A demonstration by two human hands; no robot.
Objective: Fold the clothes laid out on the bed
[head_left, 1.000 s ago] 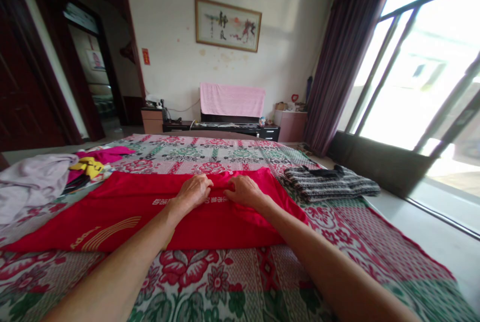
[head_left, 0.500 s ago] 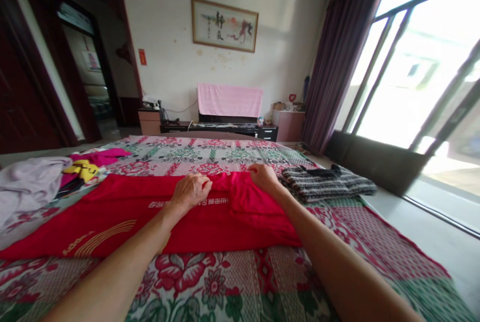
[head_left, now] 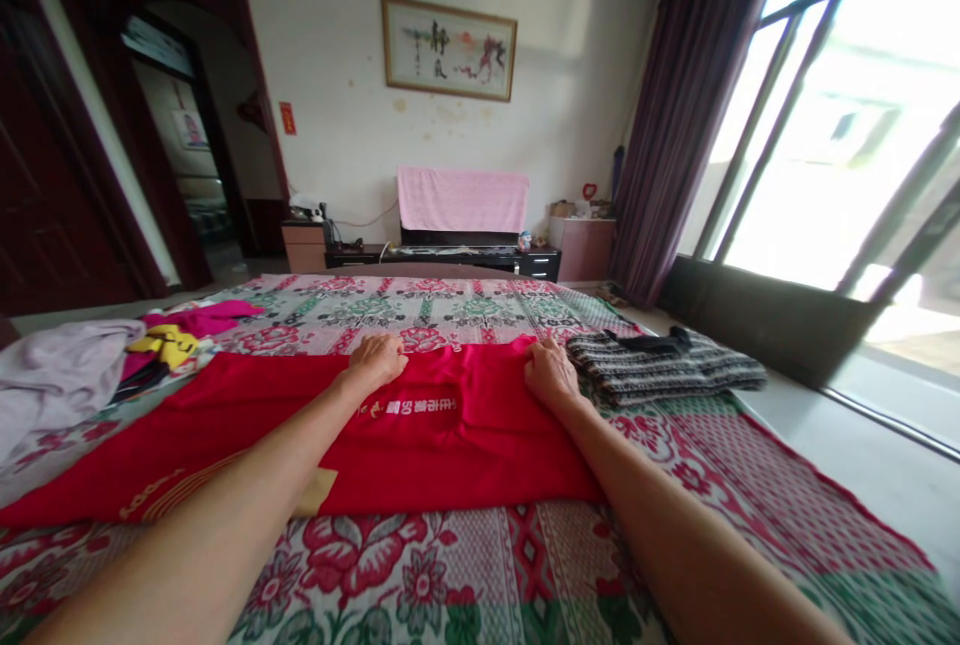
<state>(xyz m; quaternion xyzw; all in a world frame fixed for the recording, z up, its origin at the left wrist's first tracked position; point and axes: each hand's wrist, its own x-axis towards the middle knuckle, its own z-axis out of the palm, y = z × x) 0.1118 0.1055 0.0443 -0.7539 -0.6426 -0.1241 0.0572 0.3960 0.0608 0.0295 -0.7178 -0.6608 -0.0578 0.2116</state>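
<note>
A red shirt (head_left: 465, 465) with white lettering and gold stripes lies in a long folded strip across the floral bed cover (head_left: 360, 565). At its far edge, left of the lettering, my left hand (head_left: 377, 362) is closed on the cloth with curled fingers. My right hand (head_left: 553, 375) grips the far right corner, its fingertips partly hidden. Between the hands the cloth is lightly creased. A gold printed patch shows beside my left forearm, which covers part of the stripes.
A folded black-and-white knitted garment (head_left: 667, 363) lies just right of my right hand. To the left are a pale grey garment (head_left: 64, 370) and a heap of yellow and pink clothes (head_left: 176, 340). A low cabinet (head_left: 540, 265) stands beyond the bed.
My right hand has moved right and slightly nearer, and the bunched fold at the shirt's right end now lies flatter. My left hand has shifted a little left and away.
</note>
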